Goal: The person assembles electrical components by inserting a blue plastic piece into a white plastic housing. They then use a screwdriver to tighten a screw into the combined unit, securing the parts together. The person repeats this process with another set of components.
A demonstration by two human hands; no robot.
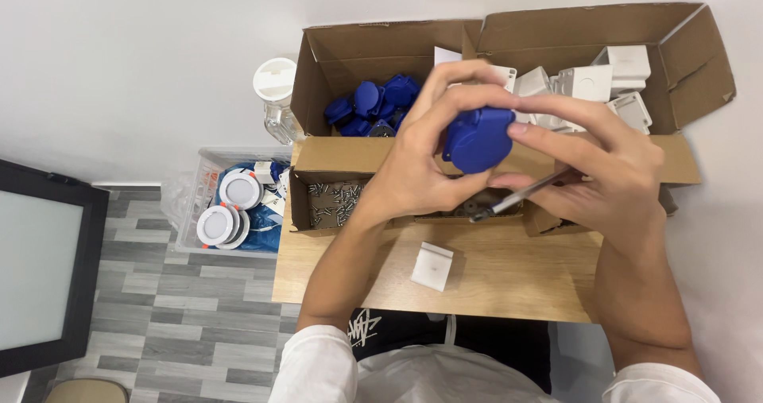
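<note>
I hold a round blue plastic cap [477, 138] up in front of me over the wooden table [493, 280]. My left hand [421, 160] grips it from the left and behind. My right hand [592, 160] touches its right side with the fingertips and also holds a screwdriver [517, 197], whose tip points left and down. Below my hands lies a small white square part [432, 265] on the table. A small cardboard box of metal screws [332, 203] sits just left of my left wrist.
A large cardboard box at the back holds several blue caps [373, 105] on the left and white housings [604, 81] on the right. A clear jar [276, 97] stands left of it. A plastic bin [230, 204] with round white fixtures sits on the floor, and a dark panel [40, 268] lies far left.
</note>
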